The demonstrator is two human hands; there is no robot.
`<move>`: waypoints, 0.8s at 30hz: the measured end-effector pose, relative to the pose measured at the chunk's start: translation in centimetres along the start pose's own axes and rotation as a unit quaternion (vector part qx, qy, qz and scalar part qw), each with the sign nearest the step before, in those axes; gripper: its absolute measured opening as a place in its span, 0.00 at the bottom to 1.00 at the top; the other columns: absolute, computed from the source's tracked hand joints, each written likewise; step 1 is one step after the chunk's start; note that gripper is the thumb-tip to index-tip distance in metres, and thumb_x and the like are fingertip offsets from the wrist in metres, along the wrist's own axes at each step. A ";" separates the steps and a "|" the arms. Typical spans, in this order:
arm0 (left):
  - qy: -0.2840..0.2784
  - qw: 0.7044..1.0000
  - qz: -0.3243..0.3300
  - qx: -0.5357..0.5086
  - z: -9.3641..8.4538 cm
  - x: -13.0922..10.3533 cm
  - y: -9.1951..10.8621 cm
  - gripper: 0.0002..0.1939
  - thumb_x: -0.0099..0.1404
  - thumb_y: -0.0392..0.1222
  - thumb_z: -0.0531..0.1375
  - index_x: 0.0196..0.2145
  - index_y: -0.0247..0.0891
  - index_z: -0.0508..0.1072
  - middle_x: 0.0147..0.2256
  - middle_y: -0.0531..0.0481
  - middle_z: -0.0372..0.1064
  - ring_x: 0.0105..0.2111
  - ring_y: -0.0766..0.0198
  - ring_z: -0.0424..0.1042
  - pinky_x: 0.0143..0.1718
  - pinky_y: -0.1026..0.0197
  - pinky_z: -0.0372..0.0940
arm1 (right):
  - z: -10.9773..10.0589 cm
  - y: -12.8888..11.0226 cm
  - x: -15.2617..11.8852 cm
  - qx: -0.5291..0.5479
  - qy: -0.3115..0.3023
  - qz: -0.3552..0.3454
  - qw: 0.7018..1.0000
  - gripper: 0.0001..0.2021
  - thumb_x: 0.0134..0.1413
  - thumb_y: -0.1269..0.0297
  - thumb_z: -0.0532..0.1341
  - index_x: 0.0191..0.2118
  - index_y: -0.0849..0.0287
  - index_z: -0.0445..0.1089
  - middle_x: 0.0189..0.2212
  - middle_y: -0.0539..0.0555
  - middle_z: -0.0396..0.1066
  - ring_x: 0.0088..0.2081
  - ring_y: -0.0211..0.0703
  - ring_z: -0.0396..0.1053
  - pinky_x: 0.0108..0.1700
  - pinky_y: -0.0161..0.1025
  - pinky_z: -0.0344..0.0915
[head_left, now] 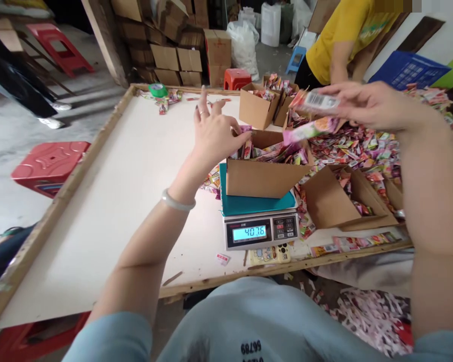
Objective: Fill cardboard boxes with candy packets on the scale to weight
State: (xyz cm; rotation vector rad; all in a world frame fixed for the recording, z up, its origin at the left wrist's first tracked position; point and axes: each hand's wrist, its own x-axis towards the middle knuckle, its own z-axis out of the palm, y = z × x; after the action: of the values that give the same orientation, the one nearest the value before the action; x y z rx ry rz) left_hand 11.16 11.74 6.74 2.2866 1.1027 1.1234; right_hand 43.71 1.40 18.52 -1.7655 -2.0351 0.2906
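Note:
An open cardboard box (266, 178) with colourful snack packets (274, 151) inside stands on a digital scale (262, 231), whose display shows digits. At the box's left rim is my left hand (216, 131), its thumb and index finger near a packet and the other fingers spread; whether it grips the packet is unclear. My right hand (366, 103), raised over the right side of the box, holds a packet (320, 102) with a barcode. Just below that one, a pink and green packet (311, 129) hangs above the box; its contact with the hand is hidden.
Open boxes of packets stand right of the scale (330, 198) and behind it (258, 108). Loose packets (358, 151) cover the table's right side. A phone (270, 254) lies before the scale, green tape (157, 90) at the far left corner. A person in yellow (337, 45) leans over beyond.

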 end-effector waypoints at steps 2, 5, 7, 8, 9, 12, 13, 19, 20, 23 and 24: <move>-0.029 0.999 0.017 0.033 0.6 1.2 0.8 0.14 0.56 0.55 0.76 0.33 0.45 0.84 0.65 0.45 0.73 0.79 0.24 0.30 0.77 0.20 0.24 | -1.3 1.6 0.3 -0.023 0.075 0.016 0.997 0.26 0.65 0.48 0.59 0.26 0.69 0.72 0.66 0.47 0.71 0.68 0.49 0.67 0.64 0.53 0.60; -0.044 0.996 0.029 0.066 0.9 1.6 2.4 0.07 0.59 0.48 0.72 0.34 0.46 0.86 0.62 0.44 0.76 0.80 0.24 0.32 0.75 0.17 0.22 | -2.4 4.0 0.4 -0.123 0.137 0.078 0.980 0.24 0.63 0.48 0.61 0.42 0.69 0.79 0.71 0.58 0.64 0.72 0.63 0.61 0.67 0.59 0.58; -0.046 0.993 0.044 0.096 0.4 1.5 3.7 0.04 0.62 0.43 0.69 0.34 0.47 0.86 0.63 0.46 0.75 0.80 0.28 0.31 0.75 0.19 0.19 | -2.1 4.9 0.0 -0.178 0.121 0.133 0.967 0.32 0.62 0.48 0.66 0.61 0.71 0.74 0.75 0.69 0.55 0.75 0.71 0.54 0.71 0.64 0.56; -0.049 0.991 0.057 0.111 0.0 1.5 4.3 0.05 0.63 0.42 0.68 0.34 0.48 0.86 0.64 0.47 0.74 0.81 0.30 0.31 0.76 0.21 0.17 | -1.6 5.0 -0.4 -0.183 0.100 0.146 0.967 0.38 0.63 0.48 0.68 0.69 0.71 0.67 0.75 0.73 0.53 0.76 0.71 0.53 0.73 0.65 0.56; -0.054 0.989 0.070 0.122 -0.5 1.6 4.8 0.05 0.64 0.42 0.68 0.33 0.48 0.86 0.64 0.49 0.74 0.81 0.32 0.31 0.77 0.23 0.17 | -0.9 5.0 -0.9 -0.172 0.079 0.149 0.971 0.42 0.64 0.48 0.68 0.74 0.71 0.61 0.75 0.74 0.52 0.77 0.69 0.53 0.74 0.63 0.56; -0.069 0.985 0.089 0.129 -1.8 2.8 6.0 0.05 0.65 0.45 0.68 0.32 0.48 0.85 0.57 0.46 0.79 0.78 0.33 0.46 0.78 0.24 0.30 | 1.3 5.0 -2.3 -0.106 0.043 0.116 0.987 0.41 0.69 0.52 0.67 0.78 0.67 0.55 0.75 0.71 0.55 0.77 0.62 0.56 0.77 0.54 0.56; -0.073 0.986 0.084 0.125 -2.0 3.3 6.1 0.06 0.66 0.46 0.68 0.32 0.47 0.85 0.53 0.44 0.80 0.74 0.33 0.54 0.76 0.24 0.39 | 2.0 5.2 -2.7 -0.089 0.045 0.102 0.990 0.39 0.69 0.54 0.68 0.77 0.66 0.57 0.75 0.70 0.56 0.77 0.61 0.56 0.78 0.53 0.55; -0.082 0.989 0.075 0.096 -2.4 5.1 5.9 0.10 0.68 0.48 0.66 0.30 0.43 0.78 0.30 0.44 0.77 0.48 0.48 0.75 0.54 0.46 0.68 | 4.1 8.4 -3.5 0.037 0.114 -0.009 0.993 0.36 0.59 0.40 0.71 0.68 0.50 0.71 0.67 0.60 0.70 0.69 0.64 0.68 0.72 0.65 0.66; -0.076 0.990 0.076 0.090 -2.3 5.1 5.9 0.11 0.68 0.49 0.66 0.30 0.43 0.78 0.30 0.45 0.77 0.46 0.49 0.75 0.51 0.48 0.69 | 4.5 8.5 -3.3 0.059 0.126 -0.024 0.990 0.36 0.58 0.36 0.71 0.66 0.49 0.72 0.65 0.59 0.72 0.67 0.63 0.70 0.71 0.65 0.68; -0.060 0.993 0.072 0.070 -1.4 4.9 6.4 0.12 0.68 0.51 0.67 0.31 0.43 0.77 0.32 0.44 0.77 0.43 0.50 0.76 0.47 0.49 0.69 | 6.8 6.6 -2.3 0.103 0.171 -0.046 0.979 0.32 0.58 0.30 0.66 0.55 0.50 0.78 0.54 0.58 0.78 0.59 0.57 0.76 0.67 0.62 0.71; -0.058 0.994 0.071 0.060 -1.0 4.8 6.7 0.13 0.68 0.53 0.67 0.32 0.43 0.77 0.33 0.44 0.78 0.43 0.50 0.76 0.48 0.48 0.70 | 7.9 5.3 -1.7 0.107 0.179 -0.055 0.976 0.31 0.59 0.28 0.65 0.50 0.52 0.79 0.51 0.58 0.79 0.57 0.56 0.76 0.67 0.61 0.71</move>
State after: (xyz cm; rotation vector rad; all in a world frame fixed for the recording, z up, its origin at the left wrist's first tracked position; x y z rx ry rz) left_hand 15.49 11.29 13.82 2.5246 1.0014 0.9850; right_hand 45.03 1.55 8.93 -1.4499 -1.7636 0.1373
